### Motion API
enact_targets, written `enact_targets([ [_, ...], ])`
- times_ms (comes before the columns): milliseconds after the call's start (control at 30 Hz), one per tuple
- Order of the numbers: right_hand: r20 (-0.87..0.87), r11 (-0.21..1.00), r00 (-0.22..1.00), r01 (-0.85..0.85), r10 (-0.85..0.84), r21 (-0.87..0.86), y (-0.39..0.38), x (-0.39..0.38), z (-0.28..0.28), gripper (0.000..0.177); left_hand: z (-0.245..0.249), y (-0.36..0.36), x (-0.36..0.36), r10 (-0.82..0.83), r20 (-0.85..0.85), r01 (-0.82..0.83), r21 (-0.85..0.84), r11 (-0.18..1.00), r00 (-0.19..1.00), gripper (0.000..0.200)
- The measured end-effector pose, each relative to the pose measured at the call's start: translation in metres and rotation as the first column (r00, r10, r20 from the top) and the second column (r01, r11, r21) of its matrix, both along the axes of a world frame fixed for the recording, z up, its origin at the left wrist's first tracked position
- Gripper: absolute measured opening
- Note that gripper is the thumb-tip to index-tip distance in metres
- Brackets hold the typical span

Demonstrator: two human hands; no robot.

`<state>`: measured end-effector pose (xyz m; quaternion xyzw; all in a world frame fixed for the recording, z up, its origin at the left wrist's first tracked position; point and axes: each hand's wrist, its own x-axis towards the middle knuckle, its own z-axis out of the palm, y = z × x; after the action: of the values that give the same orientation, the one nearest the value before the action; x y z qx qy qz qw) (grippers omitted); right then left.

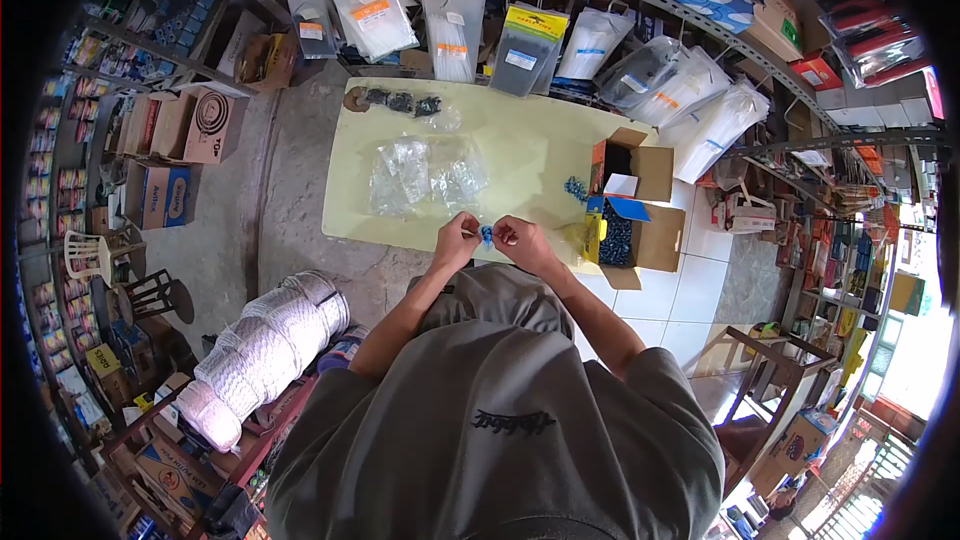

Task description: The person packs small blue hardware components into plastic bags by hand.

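Note:
At the near edge of the pale yellow-green table [540, 130], a small clear bag with blue pieces [487, 235] hangs between my two hands. My left hand [459, 238] pinches its left side, and my right hand [517, 236] pinches its right side. Beyond my hands lie flat clear plastic bags [425, 175]. To the right, a small pile of blue pieces [575, 188] sits beside an open box of dark blue pieces [617, 238]. Another open box with dark contents [617, 162] stands behind it.
Small packs of dark items [400, 101] lie at the table's far left. Hanging packs of cable ties [525, 50] line the rack along the far edge. A large white rope roll [270, 350] is at the lower left, and a wooden chair [765, 380] at the lower right.

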<state>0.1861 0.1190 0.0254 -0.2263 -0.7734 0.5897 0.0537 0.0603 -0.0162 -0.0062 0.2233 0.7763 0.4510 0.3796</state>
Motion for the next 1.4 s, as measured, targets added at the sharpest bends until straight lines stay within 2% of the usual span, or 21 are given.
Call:
enact_targets([
  [300, -0.020, 0.999, 0.999, 0.034, -0.035, -0.039, 0.000, -0.003, 0.004, 0.012, 0.006, 0.003, 0.000, 0.022, 0.015, -0.021, -0.039, 0.999, 1.000, 0.021],
  [400, -0.019, 0.998, 0.998, 0.055, -0.054, 0.023, 0.002, 0.000, -0.007, 0.014, 0.002, 0.001, 0.000, 0.026, 0.029, -0.025, -0.014, 1.000, 0.999, 0.021],
  [467, 0.027, 0.988, 0.988, 0.149, -0.150, 0.046, 0.002, 0.000, -0.017, 0.018, -0.001, 0.001, -0.001, 0.032, 0.039, -0.032, 0.004, 0.999, 0.999, 0.020],
  [500, 0.027, 0.988, 0.988, 0.148, -0.149, 0.046, 0.002, 0.001, -0.022, 0.018, -0.003, 0.001, -0.001, 0.031, 0.051, -0.031, 0.000, 1.000, 0.998, 0.022],
  [567, 0.176, 0.986, 0.970, 0.158, -0.165, 0.056, 0.001, 0.002, -0.030, 0.027, -0.011, -0.001, -0.001, 0.031, 0.064, -0.031, -0.002, 1.000, 0.997, 0.024],
  [600, 0.177, 0.986, 0.970, 0.158, -0.166, 0.059, 0.001, 0.002, -0.034, 0.027, -0.015, -0.001, -0.001, 0.030, 0.087, -0.031, 0.003, 1.000, 0.996, 0.031],
  [667, 0.244, 0.992, 0.963, 0.126, -0.114, -0.033, 0.000, 0.004, -0.050, 0.035, -0.023, -0.002, 0.000, 0.032, 0.112, -0.033, 0.008, 0.999, 0.993, 0.038],
  [733, 0.263, 0.991, 0.962, 0.104, -0.080, -0.079, -0.001, 0.002, -0.061, 0.037, -0.023, -0.003, 0.000, -0.040, 0.269, 0.037, 0.017, 0.999, 0.962, 0.055],
  [767, 0.281, 0.988, 0.958, 0.086, -0.048, -0.125, -0.001, 0.003, -0.064, 0.039, -0.021, -0.003, 0.000, -0.039, 0.270, 0.036, 0.017, 0.999, 0.962, 0.055],
  [833, 0.294, 0.988, 0.955, 0.082, -0.040, -0.134, -0.002, 0.003, -0.065, 0.038, -0.020, -0.004, 0.002, 0.046, 0.527, -0.003, -0.082, 0.997, 0.848, 0.059],
  [867, 0.303, 0.987, 0.952, 0.077, -0.030, -0.144, -0.002, 0.002, -0.063, 0.037, -0.023, -0.004, 0.001, 0.046, 0.528, -0.003, -0.082, 0.997, 0.848, 0.059],
  [900, 0.304, 0.986, 0.952, 0.077, -0.030, -0.144, -0.002, 0.002, -0.061, 0.037, -0.025, -0.005, -0.001, 0.084, 0.623, -0.061, -0.058, 0.996, 0.778, 0.056],
  [933, 0.337, 0.946, 0.939, 0.166, -0.065, -0.280, -0.003, 0.001, -0.055, 0.035, -0.023, -0.005, -0.003, 0.115, 0.709, -0.122, -0.042, 0.992, 0.696, 0.052],
  [967, 0.374, 0.879, 0.923, 0.252, -0.092, -0.405, -0.003, 0.000, -0.050, 0.034, -0.021, -0.004, -0.004, 0.117, 0.709, -0.123, -0.043, 0.991, 0.695, 0.052],
  [1000, 0.374, 0.878, 0.923, 0.252, -0.092, -0.407, -0.003, -0.002, -0.044, 0.034, -0.019, -0.004, -0.006, 0.159, 0.722, -0.151, -0.076, 0.986, 0.674, 0.049],
  [1067, 0.378, 0.710, 0.920, 0.335, -0.104, -0.620, 0.000, 0.000, -0.041, 0.028, -0.013, -0.004, -0.006, 0.201, 0.733, -0.179, -0.110, 0.978, 0.650, 0.045],
  [1100, 0.378, 0.709, 0.920, 0.336, -0.104, -0.620, 0.001, 0.001, -0.039, 0.028, -0.009, -0.004, -0.006, 0.202, 0.737, -0.171, -0.118, 0.978, 0.645, 0.042],
  [1167, 0.380, 0.534, 0.921, 0.366, -0.088, -0.762, 0.005, 0.002, -0.035, 0.025, -0.012, -0.005, -0.005, 0.201, 0.740, -0.163, -0.124, 0.979, 0.642, 0.040],
  [1233, 0.359, 0.507, 0.928, 0.356, -0.096, -0.785, 0.007, 0.004, -0.027, 0.022, -0.013, -0.006, -0.005, 0.209, 0.801, -0.193, -0.119, 0.974, 0.560, 0.035],
  [1367, 0.284, 0.499, 0.954, 0.296, -0.102, -0.815, 0.008, 0.008, -0.023, 0.019, -0.012, -0.004, -0.006, 0.156, 0.807, -0.165, -0.073, 0.984, 0.570, 0.033],
  [1400, 0.284, 0.498, 0.953, 0.297, -0.103, -0.815, 0.007, 0.009, -0.025, 0.019, -0.012, -0.003, -0.004, 0.136, 0.768, -0.173, -0.033, 0.984, 0.626, 0.035],
])
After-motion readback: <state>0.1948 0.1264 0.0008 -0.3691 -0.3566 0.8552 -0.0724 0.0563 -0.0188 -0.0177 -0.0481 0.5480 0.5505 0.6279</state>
